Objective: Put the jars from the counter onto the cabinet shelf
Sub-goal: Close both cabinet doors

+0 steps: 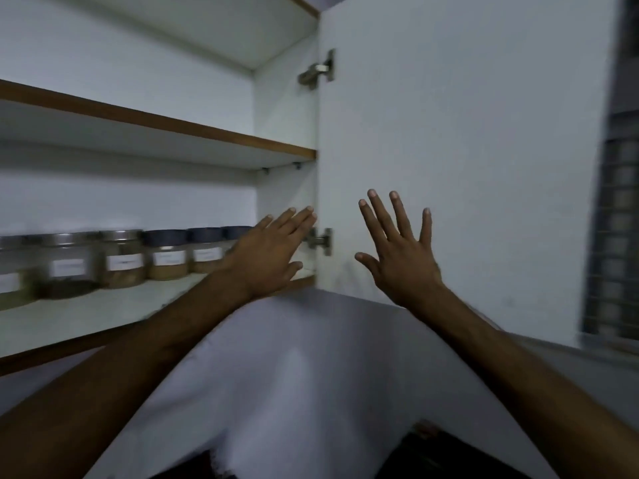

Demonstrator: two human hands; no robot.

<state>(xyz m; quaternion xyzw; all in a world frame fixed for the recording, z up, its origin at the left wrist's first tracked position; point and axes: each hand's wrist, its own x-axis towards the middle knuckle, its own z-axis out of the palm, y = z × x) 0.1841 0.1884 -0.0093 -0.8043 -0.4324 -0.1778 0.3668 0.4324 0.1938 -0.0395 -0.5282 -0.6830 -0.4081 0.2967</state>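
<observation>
Several labelled jars stand in a row along the back of the lower cabinet shelf (86,323): steel-lidded ones (71,264) on the left, dark-lidded ones (167,255) further right. My left hand (273,252) is raised in front of the row's right end, fingers stretched, holding nothing; it hides the last jar. My right hand (401,250) is spread flat near or against the inside of the open cabinet door (466,150), empty too.
The upper shelf (166,124) has a brown front edge and shows nothing on it. Two metal hinges (320,72) join the door to the cabinet side. A white wall lies below the cabinet, and a window grille (615,236) sits at the far right.
</observation>
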